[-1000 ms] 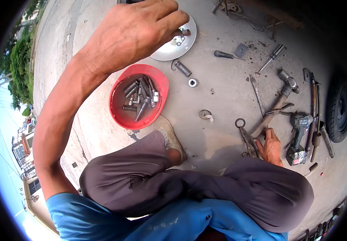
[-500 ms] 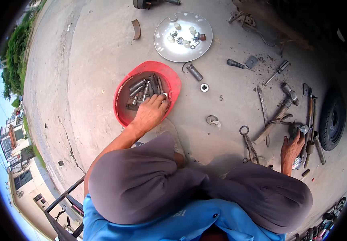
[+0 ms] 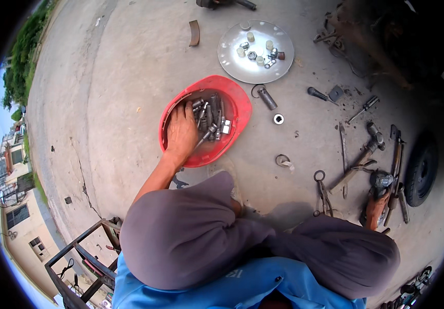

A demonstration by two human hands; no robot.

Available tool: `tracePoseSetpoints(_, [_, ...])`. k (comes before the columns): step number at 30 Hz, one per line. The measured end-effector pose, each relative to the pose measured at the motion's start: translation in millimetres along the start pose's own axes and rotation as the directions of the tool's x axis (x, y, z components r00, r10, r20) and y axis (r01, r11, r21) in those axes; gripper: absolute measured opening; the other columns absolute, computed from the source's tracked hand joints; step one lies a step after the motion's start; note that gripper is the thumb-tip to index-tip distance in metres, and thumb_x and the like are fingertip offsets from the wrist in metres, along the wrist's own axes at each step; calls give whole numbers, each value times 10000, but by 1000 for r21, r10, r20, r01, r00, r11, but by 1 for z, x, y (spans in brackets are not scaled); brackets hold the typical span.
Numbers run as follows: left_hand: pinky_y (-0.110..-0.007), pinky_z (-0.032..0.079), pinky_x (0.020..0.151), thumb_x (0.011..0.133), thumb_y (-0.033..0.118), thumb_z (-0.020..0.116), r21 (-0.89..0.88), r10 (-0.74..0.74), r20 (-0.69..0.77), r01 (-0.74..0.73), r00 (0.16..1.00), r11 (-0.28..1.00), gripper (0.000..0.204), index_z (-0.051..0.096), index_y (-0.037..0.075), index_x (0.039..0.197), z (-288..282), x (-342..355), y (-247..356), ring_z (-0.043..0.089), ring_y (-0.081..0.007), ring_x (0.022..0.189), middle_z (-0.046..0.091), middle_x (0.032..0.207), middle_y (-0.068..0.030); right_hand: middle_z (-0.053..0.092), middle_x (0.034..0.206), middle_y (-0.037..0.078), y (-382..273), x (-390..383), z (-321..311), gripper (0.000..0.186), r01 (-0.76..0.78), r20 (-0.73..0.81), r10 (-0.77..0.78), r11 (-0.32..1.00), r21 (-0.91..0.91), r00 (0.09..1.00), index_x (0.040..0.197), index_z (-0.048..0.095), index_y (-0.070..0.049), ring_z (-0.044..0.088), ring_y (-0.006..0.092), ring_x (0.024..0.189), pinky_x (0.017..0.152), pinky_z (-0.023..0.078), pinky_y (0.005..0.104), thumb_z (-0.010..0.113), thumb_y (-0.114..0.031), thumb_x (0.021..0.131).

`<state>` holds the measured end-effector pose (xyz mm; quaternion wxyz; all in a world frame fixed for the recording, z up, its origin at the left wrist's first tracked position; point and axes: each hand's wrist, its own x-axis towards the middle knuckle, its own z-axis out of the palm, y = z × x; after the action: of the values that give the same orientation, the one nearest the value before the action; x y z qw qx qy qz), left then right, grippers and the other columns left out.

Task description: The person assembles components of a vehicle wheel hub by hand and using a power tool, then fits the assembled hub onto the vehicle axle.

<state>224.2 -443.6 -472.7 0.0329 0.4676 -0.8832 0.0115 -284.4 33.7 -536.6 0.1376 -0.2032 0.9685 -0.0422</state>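
Note:
My left hand (image 3: 182, 135) reaches into an upturned red hard hat (image 3: 241, 104), its fingers stretched along the inner left side. Beside the fingers lie several metal sockets (image 3: 213, 110), along with a small white piece (image 3: 226, 126). The hand lies next to these sockets, and no held object shows; its fingertips are partly hidden. Far to the right, my right hand (image 3: 376, 208) is closed around a dark tool with a silver head (image 3: 382, 179), resting on the ground. The fingers are partly hidden there, and the tool's exact kind does not show.
A round silver plate (image 3: 232, 67) holds nuts and pale cylinders. Nearby lie a dark socket (image 3: 267, 99) and a ring-shaped socket (image 3: 278, 119). On the right are a hammer (image 3: 374, 135), pliers (image 3: 323, 190), screwdrivers (image 3: 370, 102), long bars (image 3: 396, 154) and a wheel (image 3: 421, 170).
My left hand has shifted from the right part of the hard hat to its left side, uncovering sockets. My right hand has turned and wrapped around the dark tool. The whole view has shifted slightly.

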Motion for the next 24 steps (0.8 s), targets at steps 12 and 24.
tracePoseSetpoints(12, [-432, 573, 762, 814, 182, 732, 21, -58, 328, 55, 943, 998, 372, 542, 9, 1083, -20, 2, 15, 651, -345, 986, 624, 1017, -186, 523, 1313, 351, -23, -18, -4, 888, -52, 53, 47, 994, 96, 997, 1531, 187, 9, 544, 494, 1195, 1010, 456, 488, 709, -159, 832])
tracePoseSetpoints(24, [-340, 463, 868, 832, 140, 622, 119, 784, 165, -801, 599, 587, 225, 640, 52, 1038, 45, 116, 148, 569, -228, 1046, 621, 1083, -78, 592, 1222, 366, -27, -31, -3, 979, -133, 86, 116, 966, 223, 990, 1548, 85, 7, 586, 508, 1142, 994, 462, 467, 710, -169, 815])
